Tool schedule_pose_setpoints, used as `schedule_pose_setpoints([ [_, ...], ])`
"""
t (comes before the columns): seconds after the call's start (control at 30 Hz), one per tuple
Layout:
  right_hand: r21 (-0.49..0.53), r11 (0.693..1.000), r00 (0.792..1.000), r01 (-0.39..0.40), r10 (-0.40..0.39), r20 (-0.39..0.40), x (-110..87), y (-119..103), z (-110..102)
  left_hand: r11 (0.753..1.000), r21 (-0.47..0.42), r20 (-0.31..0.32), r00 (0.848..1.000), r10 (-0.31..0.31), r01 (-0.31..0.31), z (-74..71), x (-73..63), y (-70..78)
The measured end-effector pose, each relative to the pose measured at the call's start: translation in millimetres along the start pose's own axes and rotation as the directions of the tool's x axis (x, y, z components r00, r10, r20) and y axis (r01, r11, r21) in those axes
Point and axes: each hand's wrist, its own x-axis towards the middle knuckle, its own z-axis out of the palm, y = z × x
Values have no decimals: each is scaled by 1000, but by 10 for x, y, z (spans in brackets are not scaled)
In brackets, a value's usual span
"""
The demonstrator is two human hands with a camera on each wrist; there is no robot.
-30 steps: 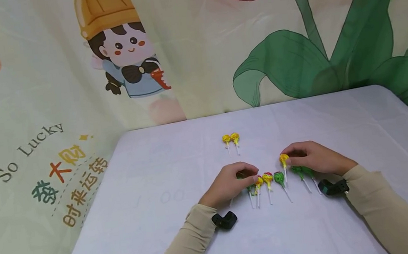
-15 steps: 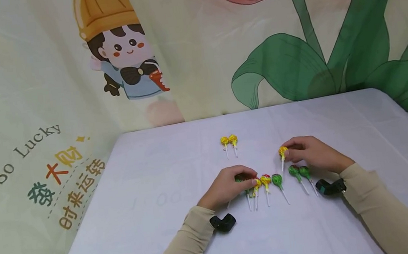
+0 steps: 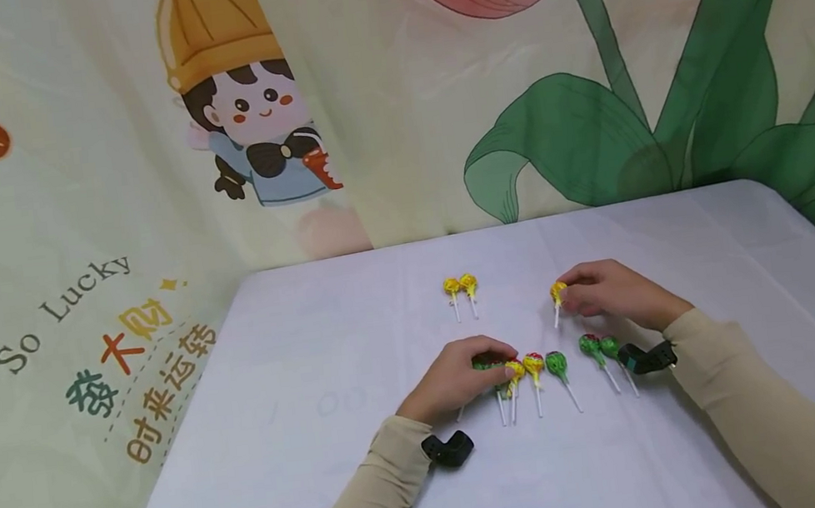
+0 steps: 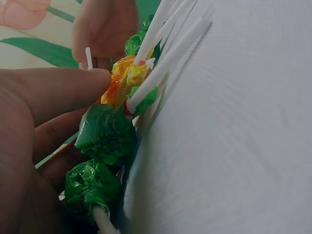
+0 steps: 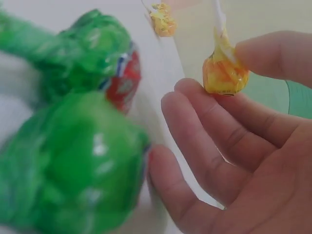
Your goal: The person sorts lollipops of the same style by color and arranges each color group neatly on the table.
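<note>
In the head view my right hand [image 3: 612,293] pinches a yellow lollipop [image 3: 559,294] between thumb and fingertips, stick downward. The right wrist view shows this yellow lollipop [image 5: 225,75] between thumb and fingers, the other fingers spread loosely. My left hand [image 3: 459,374] rests at the left end of a row of lollipops. Its thumb and fingers close on a yellow lollipop [image 4: 124,80], partly hidden. Green lollipops [image 4: 106,134] lie under that palm. Right of it lie a yellow-and-red lollipop [image 3: 533,364] and a green lollipop [image 3: 556,365].
Two yellow lollipops [image 3: 460,285] lie side by side farther back on the white table [image 3: 340,320]. Two green lollipops [image 3: 599,345] lie below my right hand. A printed cloth [image 3: 392,121] hangs behind the table.
My right hand has moved the yellow lollipop away from the row, toward the back and slightly left. My left hand has stayed about where it was.
</note>
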Motion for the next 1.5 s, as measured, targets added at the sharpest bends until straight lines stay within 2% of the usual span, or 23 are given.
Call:
schedule_pose_setpoints([
  [0.37, -23, 1000, 999, 0, 0, 39, 223, -39, 19, 998, 12, 33, 998, 61, -62, -8, 3, -17],
  [0.5, 8, 1000, 999, 4, -5, 36, 271, -37, 0, 996, 29, 48, 995, 88, -89, 4, 25, -35],
  [0.8, 50, 999, 1000, -16, 16, 17, 358, -62, 21, 997, -2, 48, 996, 80, -80, 18, 27, -34],
  [1.2, 32, 998, 997, -54, 52, 58, 463, -149, -11, 995, 23, 30, 995, 94, -95, -5, 11, -44],
  [1.5, 6, 997, 994, -78, 78, 75, 578, -177, -16, 996, 31, 20, 997, 79, -80, -12, -3, -12],
])
